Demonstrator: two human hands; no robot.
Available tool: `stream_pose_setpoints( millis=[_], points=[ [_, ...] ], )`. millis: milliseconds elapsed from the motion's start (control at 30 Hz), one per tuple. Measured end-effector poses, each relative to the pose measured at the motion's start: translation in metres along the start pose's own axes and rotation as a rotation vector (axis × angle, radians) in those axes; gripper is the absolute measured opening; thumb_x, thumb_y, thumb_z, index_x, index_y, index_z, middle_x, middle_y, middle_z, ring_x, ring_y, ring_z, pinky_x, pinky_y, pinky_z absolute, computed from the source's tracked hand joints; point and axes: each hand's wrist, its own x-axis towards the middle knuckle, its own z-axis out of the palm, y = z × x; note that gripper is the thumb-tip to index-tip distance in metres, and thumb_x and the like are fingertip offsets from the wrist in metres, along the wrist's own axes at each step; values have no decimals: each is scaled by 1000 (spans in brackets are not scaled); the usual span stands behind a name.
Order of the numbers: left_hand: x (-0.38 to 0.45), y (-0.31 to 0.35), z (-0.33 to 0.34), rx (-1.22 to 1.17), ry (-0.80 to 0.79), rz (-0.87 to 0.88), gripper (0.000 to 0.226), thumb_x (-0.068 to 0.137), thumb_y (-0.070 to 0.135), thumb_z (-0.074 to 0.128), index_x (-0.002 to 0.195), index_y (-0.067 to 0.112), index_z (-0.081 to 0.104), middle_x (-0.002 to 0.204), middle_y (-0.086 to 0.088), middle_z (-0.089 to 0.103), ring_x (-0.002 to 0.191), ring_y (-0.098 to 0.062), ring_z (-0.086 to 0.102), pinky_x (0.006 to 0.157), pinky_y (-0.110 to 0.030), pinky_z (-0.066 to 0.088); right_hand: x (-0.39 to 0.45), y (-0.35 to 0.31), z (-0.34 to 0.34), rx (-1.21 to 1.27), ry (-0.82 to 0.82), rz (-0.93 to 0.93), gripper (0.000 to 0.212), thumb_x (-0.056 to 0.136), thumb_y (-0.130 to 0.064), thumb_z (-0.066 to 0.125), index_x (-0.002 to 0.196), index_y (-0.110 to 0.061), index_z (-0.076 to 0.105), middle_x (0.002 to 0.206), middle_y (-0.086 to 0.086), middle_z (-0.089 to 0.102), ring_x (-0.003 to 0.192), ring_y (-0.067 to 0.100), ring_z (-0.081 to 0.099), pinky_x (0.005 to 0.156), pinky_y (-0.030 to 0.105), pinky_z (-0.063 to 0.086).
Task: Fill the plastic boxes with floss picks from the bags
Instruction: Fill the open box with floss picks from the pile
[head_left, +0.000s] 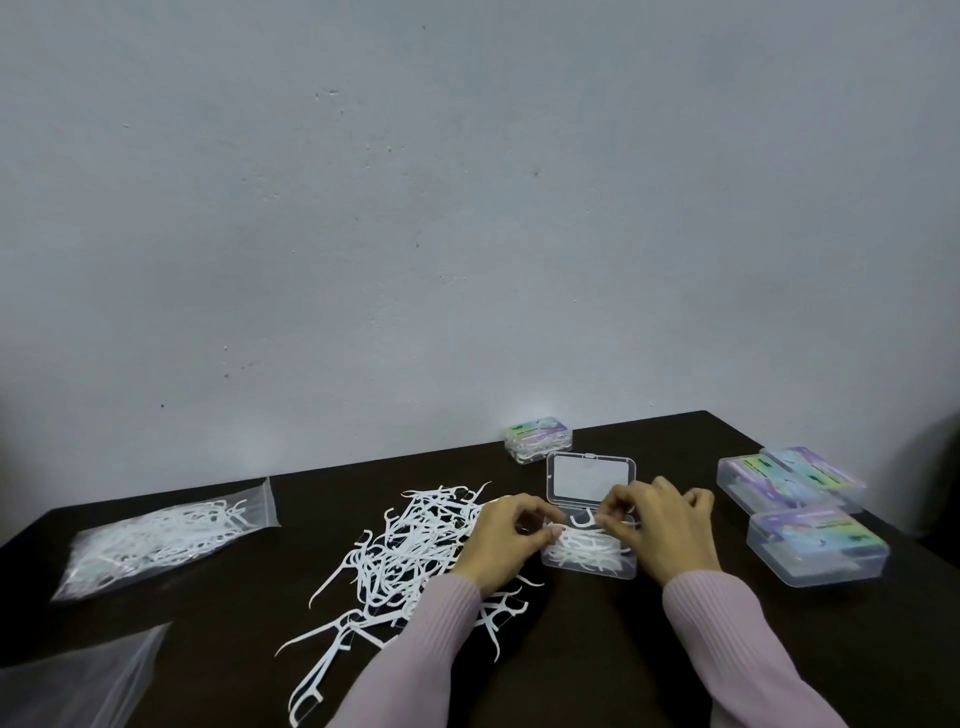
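5 boxes (589, 553), 2 bags (161, 540), 2 hands (506, 540)

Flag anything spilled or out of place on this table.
Loose floss picks lie in a tangled heap on the bare table, beside the open box. Likely tipped out for filling. The other boxes are shut and tidy.

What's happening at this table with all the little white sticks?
A person is packing floss picks into an open clear box. The right hand pinches one pick over it, and the left hand is at its left edge. A loose pile lies beside them, a full bag to the left, and closed boxes to the right.
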Motion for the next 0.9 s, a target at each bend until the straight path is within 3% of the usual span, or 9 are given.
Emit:
stream_pose_setpoints(
  millis=[233, 367, 500, 667, 800, 900],
  points=[
    [0, 3, 0, -60, 6, 12, 29, 85, 11, 68, 112, 20, 63, 103, 6, 67, 95, -7, 62, 83, -16, 50, 1, -6, 8, 117, -98, -40, 7, 87, -41, 57, 91, -37, 60, 90, -17, 58, 93, 3, 45, 94, 33, 24],
    [-5, 5, -9, -67, 24, 0, 25, 87, 8, 64, 108, 20, 66, 104, 5, 68, 99, -7, 62, 88, -20, 50, 0, -8, 10, 113, -90, -64, 10, 88, -40, 57, 95, -36, 62, 92, -16, 57, 95, 5, 50, 98, 32, 24],
    [-22, 5, -31, 45, -24, 5, 21, 88, 12, 63, 105, 24, 67, 103, 14, 66, 96, 3, 59, 88, -16, 47, -1, -18, 7, 217, -58, -146, 7, 87, -32, 60, 94, -30, 63, 89, -13, 59, 84, 2, 52, 97, 27, 35],
    [-60, -6, -77, 181, -55, -40, 18, 88, 21, 64, 104, 28, 66, 105, 17, 65, 99, 7, 57, 90, -18, 46, -12, -50, 7, 272, -169, -342, 10, 84, -31, 64, 93, -29, 65, 89, -14, 63, 85, 2, 56, 91, 25, 46],
    [-91, -8, -112, 314, -89, -102, 29, 83, 37, 68, 111, 35, 61, 115, 23, 58, 107, 14, 48, 88, -6, 35, -23, -72, 11, 206, -309, -476, 37, 84, -41, 62, 118, -28, 55, 118, -11, 56, 104, 1, 50, 96, 18, 41],
    [-111, -8, -133, 375, -182, -166, 55, 73, 46, 75, 122, 42, 51, 127, 23, 45, 120, 7, 35, 100, -16, 29, -28, -83, 21, 125, -491, -462, 72, 80, -51, 62, 140, -27, 30, 148, -6, 29, 132, 11, 35, 110, 29, 31]
  ],
)
